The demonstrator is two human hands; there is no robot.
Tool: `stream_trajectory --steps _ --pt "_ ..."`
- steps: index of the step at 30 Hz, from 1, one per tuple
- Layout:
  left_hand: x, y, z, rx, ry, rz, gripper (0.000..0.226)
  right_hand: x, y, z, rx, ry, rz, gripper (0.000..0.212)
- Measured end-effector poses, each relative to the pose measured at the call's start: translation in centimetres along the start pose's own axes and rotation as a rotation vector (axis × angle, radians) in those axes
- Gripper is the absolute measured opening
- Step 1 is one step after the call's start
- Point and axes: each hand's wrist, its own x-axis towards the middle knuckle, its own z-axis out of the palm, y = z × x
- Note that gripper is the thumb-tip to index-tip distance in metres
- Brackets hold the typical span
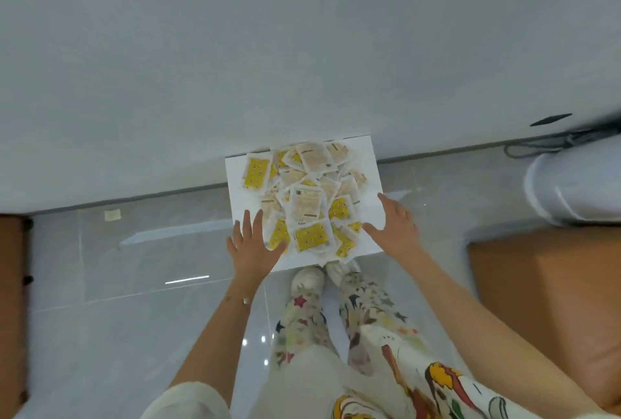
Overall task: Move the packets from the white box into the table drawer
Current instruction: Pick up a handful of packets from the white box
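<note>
**Head view, looking straight down.** The white box [371,166] lies on the tiled floor [134,250] with its far edge at the foot of the wall [268,49]. It holds a loose heap of packets [307,205], some yellow side up and others pale.

The left hand [252,245] is at the near left corner, fingers straight and spread, with the thumb at the fringe of the heap. The right hand [395,225] is splayed over the right rim. Neither hand grasps anything.

The step in hand appears to be taking hold, either of the box or of the heap (the frame does not settle which).
- **If the box is lifted:** both hands should probably grip opposite rims and keep it level, since the packets lie unstacked and would likely slide.
- **If the packets are scooped:** gathering from the edges inward should shed fewer of them.

**Not legible:**
- No drawer is in view.
- Brown furniture [544,294] at the right is cut off by the frame, and whether it is the table cannot be told.
- The box's wall height is lost, white against white.
- Contact between palms and box is uncertain.
- The packet print is blurred.
- A white object [574,190] at the upper right is smeared beyond naming.
</note>
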Motion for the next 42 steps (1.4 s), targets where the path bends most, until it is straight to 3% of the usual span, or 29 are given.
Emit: stream_trajectory --steps 5,10,14,17,21,26,30,32,37,42 --pt "4.8 0.7 8.0 -0.234 -0.065 -0.188 0.094 7.2 2.1 6.5 0.114 -0.129 0.089 0.081" --pt "7.5 2.6 12.3 -0.436 0.029 -0.293 0.087 10.4 2.7 11.6 0.228 -0.203 0.177 0.088" --pt "7.4 3.0 14.5 -0.281 -0.013 -0.291 0.106 10.4 3.3 14.2 0.11 -0.184 0.131 0.111" --pt "7.4 2.4 15.5 -0.18 -0.009 -0.326 0.118 10.7 4.0 14.9 -0.034 -0.125 0.096 0.108" --pt "7.7 1.7 15.5 -0.223 0.049 -0.394 0.122 11.3 5.1 14.9 -0.008 -0.066 0.067 0.091" --pt "7.5 0.6 14.8 -0.226 0.074 -0.459 0.116 11.7 5.5 14.0 0.434 -0.098 0.235 0.057" --pt "7.5 0.2 14.9 -0.301 0.079 -0.497 0.124 11.7 6.7 13.2 0.548 -0.029 0.361 0.019" --pt "7.4 0.0 15.0 -0.332 0.096 -0.506 0.125 11.6 7.7 13.1 0.645 -0.02 0.41 0.011" --pt "6.7 0.2 15.0 -0.384 0.089 -0.603 0.102 10.4 9.4 13.1 0.951 0.035 0.536 0.012" --pt "5.5 -1.0 15.3 -0.6 0.08 -0.65 0.061 9.7 9.4 12.3 1.081 0.017 0.549 0.033"
